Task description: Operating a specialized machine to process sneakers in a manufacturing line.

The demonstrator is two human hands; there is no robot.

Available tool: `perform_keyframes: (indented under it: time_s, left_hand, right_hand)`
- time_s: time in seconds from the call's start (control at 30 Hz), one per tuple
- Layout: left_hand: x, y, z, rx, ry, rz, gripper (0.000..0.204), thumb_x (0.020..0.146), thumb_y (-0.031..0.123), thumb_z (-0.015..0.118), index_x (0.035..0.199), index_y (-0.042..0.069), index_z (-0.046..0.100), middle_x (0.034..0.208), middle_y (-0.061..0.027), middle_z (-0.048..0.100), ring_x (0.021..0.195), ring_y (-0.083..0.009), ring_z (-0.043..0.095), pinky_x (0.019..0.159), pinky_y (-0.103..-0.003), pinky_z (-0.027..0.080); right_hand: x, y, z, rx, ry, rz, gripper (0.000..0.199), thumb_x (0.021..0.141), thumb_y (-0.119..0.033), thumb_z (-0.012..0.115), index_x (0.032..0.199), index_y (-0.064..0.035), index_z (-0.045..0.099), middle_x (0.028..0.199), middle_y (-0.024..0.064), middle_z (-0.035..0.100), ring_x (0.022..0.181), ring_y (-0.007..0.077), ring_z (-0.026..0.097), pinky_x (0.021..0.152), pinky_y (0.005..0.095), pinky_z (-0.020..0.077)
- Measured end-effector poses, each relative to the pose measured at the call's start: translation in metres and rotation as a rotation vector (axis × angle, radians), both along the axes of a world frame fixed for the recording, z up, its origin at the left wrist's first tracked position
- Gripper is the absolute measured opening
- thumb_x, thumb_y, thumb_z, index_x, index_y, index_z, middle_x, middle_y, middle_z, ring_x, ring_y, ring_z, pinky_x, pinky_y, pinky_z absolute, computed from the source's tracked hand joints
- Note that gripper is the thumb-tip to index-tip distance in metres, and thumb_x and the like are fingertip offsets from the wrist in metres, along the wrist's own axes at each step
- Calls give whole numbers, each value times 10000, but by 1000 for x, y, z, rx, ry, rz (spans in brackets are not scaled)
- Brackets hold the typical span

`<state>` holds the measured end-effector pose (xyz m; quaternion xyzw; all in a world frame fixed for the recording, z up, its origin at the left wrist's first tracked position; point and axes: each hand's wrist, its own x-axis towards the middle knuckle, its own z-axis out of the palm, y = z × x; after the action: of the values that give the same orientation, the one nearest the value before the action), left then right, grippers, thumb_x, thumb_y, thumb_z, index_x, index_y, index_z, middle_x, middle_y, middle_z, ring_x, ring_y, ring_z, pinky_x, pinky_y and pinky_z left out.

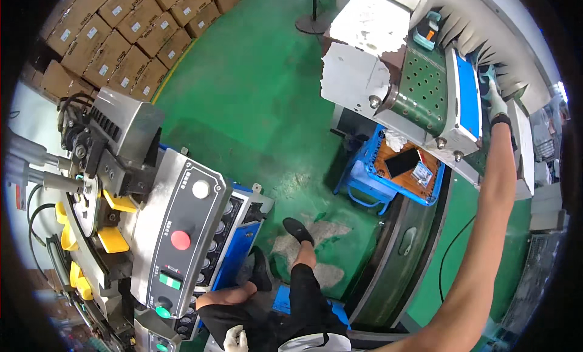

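Observation:
My left hand [235, 338], in a pale glove, is at the lower edge over my lap, with its fingers curled in and nothing visible in them. My right arm stretches far up to the right. The gloved right hand [497, 100] is at a rack of upright grey flaps, beyond the blue-sided conveyor. Its fingers close on a light-blue piece [487, 75], small and partly hidden, whose kind I cannot make out. On the conveyor's perforated green belt [420, 85] sits a teal moulded piece [428, 31] with an orange patch.
A control panel [182, 230] with red, white and green buttons stands at left, beside a machine with yellow pads [113, 239]. A blue crate-like stand [366, 185] holds a black phone [402, 163]. Stacked cartons [124, 48] line the far left. A dark cable lies on the green floor.

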<state>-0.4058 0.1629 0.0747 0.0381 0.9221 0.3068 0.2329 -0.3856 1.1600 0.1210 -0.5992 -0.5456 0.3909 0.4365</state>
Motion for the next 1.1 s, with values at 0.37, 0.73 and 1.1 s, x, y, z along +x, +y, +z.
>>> perform_keyframes:
  time_s: [0.37, 0.73, 1.1]
  left_hand:
    - [-32, 11, -8, -26, 25, -68, 223, 988, 102, 597, 1177, -9, 639, 1125, -170, 684, 1070, -281, 651, 960, -360, 509]
    - [-14, 2, 39, 65, 59, 6, 244, 994, 100, 546, 1193, -8, 638, 1183, -176, 654, 1167, -326, 603, 1033, -374, 460]
    - [273, -275, 36, -426, 229, 938, 229, 963, 187, 581, 1090, 31, 688, 984, -151, 714, 906, -255, 697, 833, -348, 536]
  right_hand:
    - [36, 30, -3, 639, -825, -343, 758, 701, -569, 804, 1086, 70, 666, 1008, 251, 711, 1015, 375, 690, 906, 424, 526]
    - [75, -52, -46, 697, -987, 723, 533, 1031, -395, 492, 1381, 5, 538, 1332, 133, 604, 1198, 253, 568, 1031, 352, 452]
    - [-46, -707, -100, -192, 75, 1421, 400, 1070, -179, 455, 1393, 55, 471, 1368, 204, 563, 1245, 277, 566, 1099, 381, 440]
